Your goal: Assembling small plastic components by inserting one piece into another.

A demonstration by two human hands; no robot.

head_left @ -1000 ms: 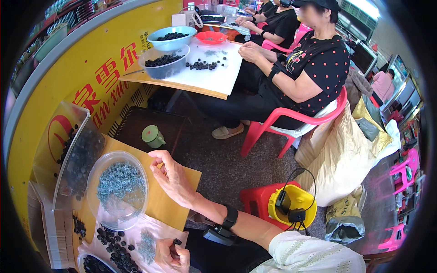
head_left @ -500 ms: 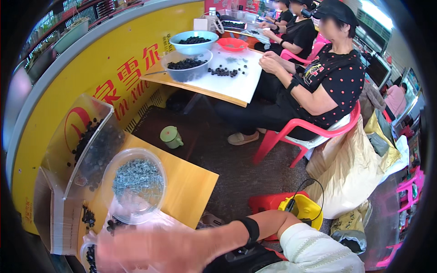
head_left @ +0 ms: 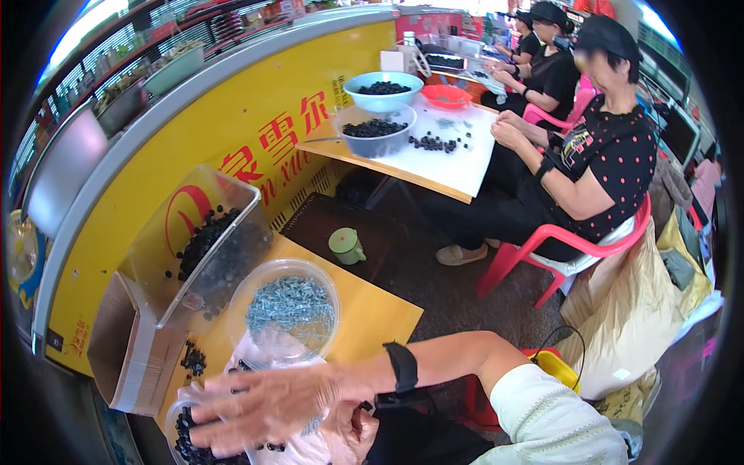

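In the head view, the person's right hand (head_left: 267, 407), with a black band around the wrist, is spread palm down above a whitish round bowl (head_left: 171, 432) of small black round pieces (head_left: 190, 446); its grip is open, and whether the fingertips touch the pieces cannot be told. The left hand (head_left: 353, 434), partly behind it, is curled, its grip closed on a small black round cap (head_left: 366, 405) at the fingertips. Beneath both lies a pale pink sheet (head_left: 302, 449) on a yellowish wooden bench (head_left: 387, 314).

Beyond the hands stands a clear round plastic bowl (head_left: 238, 311) of blue-grey metal bits (head_left: 291, 304). To its left a clear rectangular plastic tub (head_left: 151, 244), tilted, holds more black pieces, just beside an open brown cardboard box (head_left: 132, 353). A small black cluster (head_left: 193, 359) lies on the bench near the box.

Past a pale green cup with a handle (head_left: 346, 246), a co-worker in a dotted black shirt (head_left: 601, 167) sits at a second, white-topped bench (head_left: 457, 174), hands together near its edge.
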